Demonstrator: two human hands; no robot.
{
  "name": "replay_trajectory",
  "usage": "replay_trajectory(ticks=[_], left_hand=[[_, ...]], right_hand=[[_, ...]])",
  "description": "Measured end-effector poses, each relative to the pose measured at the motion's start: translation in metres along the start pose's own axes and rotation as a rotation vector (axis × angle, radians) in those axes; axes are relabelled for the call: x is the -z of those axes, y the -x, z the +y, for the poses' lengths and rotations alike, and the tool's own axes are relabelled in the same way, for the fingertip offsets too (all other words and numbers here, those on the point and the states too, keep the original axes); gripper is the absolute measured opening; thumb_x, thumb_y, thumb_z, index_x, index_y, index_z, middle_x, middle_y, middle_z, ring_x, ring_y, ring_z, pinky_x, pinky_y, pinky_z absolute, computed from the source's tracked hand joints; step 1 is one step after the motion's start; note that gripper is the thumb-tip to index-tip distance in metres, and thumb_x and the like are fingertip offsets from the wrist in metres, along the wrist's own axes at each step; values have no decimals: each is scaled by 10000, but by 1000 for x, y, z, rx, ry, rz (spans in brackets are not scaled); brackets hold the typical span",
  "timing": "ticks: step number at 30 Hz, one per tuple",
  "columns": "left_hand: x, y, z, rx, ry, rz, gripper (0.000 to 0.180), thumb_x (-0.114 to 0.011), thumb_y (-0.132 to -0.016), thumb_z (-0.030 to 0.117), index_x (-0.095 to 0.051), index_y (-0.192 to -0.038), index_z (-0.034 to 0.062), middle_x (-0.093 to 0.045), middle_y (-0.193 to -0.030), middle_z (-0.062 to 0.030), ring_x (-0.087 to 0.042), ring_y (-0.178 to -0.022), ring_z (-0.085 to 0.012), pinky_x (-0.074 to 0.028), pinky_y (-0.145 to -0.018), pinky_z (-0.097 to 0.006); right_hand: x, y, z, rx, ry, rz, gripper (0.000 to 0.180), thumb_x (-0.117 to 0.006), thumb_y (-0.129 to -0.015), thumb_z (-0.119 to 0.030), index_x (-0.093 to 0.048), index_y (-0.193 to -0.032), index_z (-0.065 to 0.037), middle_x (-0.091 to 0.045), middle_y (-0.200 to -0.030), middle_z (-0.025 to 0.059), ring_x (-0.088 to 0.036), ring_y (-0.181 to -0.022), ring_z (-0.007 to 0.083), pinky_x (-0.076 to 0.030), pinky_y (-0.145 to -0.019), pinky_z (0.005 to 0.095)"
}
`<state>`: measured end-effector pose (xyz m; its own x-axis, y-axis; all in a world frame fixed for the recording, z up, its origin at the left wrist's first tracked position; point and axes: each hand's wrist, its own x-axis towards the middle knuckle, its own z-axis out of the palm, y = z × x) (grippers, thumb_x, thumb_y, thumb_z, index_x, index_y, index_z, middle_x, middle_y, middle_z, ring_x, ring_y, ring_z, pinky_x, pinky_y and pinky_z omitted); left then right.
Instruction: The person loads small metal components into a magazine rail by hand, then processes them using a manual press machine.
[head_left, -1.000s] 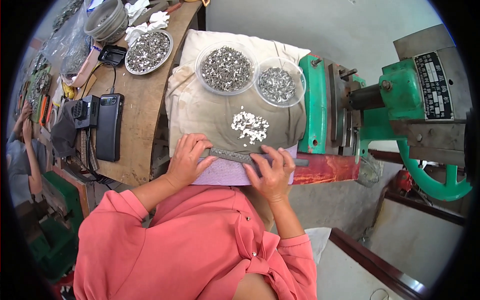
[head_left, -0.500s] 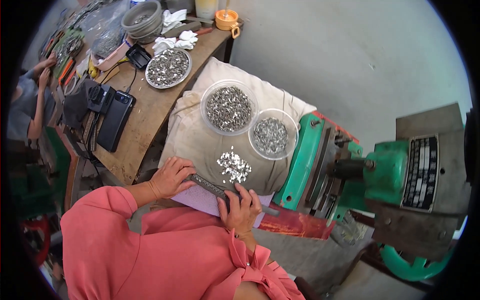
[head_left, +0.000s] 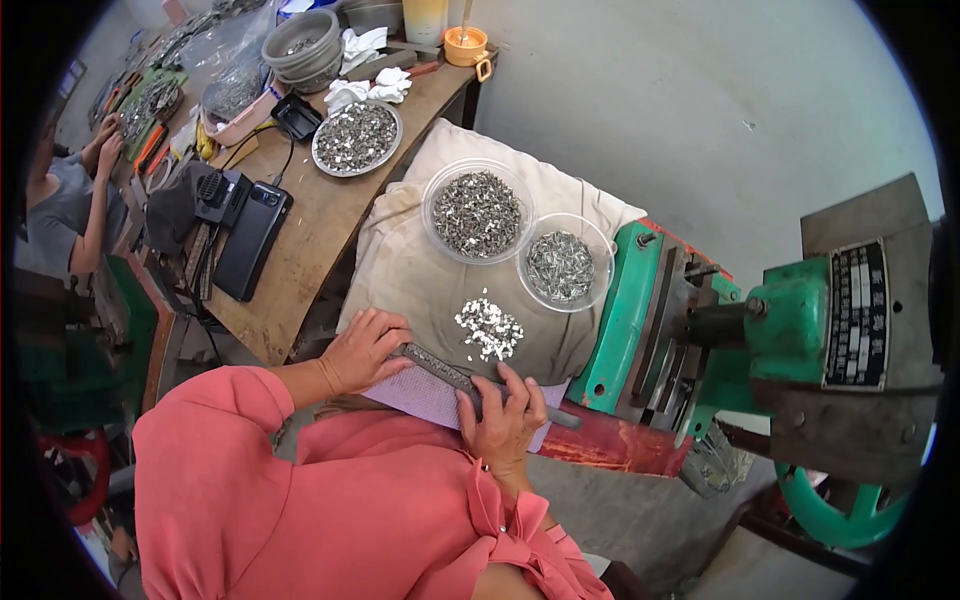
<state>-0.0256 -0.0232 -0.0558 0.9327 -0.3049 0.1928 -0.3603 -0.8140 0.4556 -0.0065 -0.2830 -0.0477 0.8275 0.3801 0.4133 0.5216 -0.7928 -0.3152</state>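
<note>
A long dark grey bar (head_left: 440, 371) with a rough, textured upper face lies aslant in front of me, over a purple mat (head_left: 413, 397). Its left end is gripped by the bent fingers of my left hand (head_left: 368, 352). Farther right, my right hand (head_left: 506, 412) has its thumb and fingers on the bar, whose right end pokes out past the hand. Just beyond the bar is a loose heap of small shiny metal pieces (head_left: 489, 330) on a grey-beige cloth (head_left: 420, 285). What the fingertips press on is too small to make out.
Behind the heap stand two clear round tubs, one (head_left: 427, 222) with dark metal pieces, one (head_left: 612, 268) with shiny pins. A green machine (head_left: 790, 320) is at right. On the left wooden table (head_left: 285, 318) are a phone (head_left: 254, 240) and a bowl (head_left: 399, 140). Another person (head_left: 75, 215) works far left.
The whole view has shifted, so most things appear a little farther right. Both hands stay on the bar in nearly the same grip, and the heap looks much the same.
</note>
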Motion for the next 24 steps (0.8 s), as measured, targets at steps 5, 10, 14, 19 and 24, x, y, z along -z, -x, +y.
replay_trajectory(ticks=[5, 10, 14, 19, 24], left_hand=[[-1, 1, 1, 9, 35, 16, 388, -752, -828, 271, -563, -1115, 92, -525, -1174, -112, -510, -1041, -326, -424, -897, -437], [-1, 1, -1, 12, 67, 80, 361, -743, -832, 265, -570, -1092, 84, -525, -1161, -123, -511, -1041, -332, -423, -895, -433], [-2, -5, -1, -31, 54, 131, 347, -744, -826, 265, -572, -1061, 76, -525, -1130, -112, -513, -1038, -323, -426, -890, -426], [-1, -5, 2, 24, 130, 99, 328, -749, -825, 215, -587, -1063, 57, -531, -1137, -136, -508, -1056, -349, -421, -928, -443], [-5, -5, 1, 35, 91, 104, 339, -750, -819, 212, -585, -1072, 60, -532, -1137, -124, -506, -1062, -339, -414, -934, -433]], right_hand=[[-2, 4, -4, -2, 8, 67, 337, -854, -708, -305, -706, -982, -178, -589, -1255, 55, -364, -1238, 326, -331, -1059, 409], [-2, 4, -6, -2, 32, 106, 333, -852, -727, -352, -716, -981, -187, -597, -1249, 33, -375, -1220, 313, -353, -1038, 393], [0, 2, -4, -2, 40, 109, 339, -850, -723, -335, -713, -990, -178, -602, -1242, 37, -405, -1224, 323, -345, -1045, 407], [-2, 2, -4, 29, 57, 115, 325, -846, -718, -310, -706, -976, -171, -603, -1230, 37, -389, -1243, 304, -338, -1046, 402], [-7, 5, -1, 21, 44, 118, 339, -860, -699, -286, -710, -975, -158, -591, -1237, 47, -402, -1233, 326, -326, -1062, 443]])
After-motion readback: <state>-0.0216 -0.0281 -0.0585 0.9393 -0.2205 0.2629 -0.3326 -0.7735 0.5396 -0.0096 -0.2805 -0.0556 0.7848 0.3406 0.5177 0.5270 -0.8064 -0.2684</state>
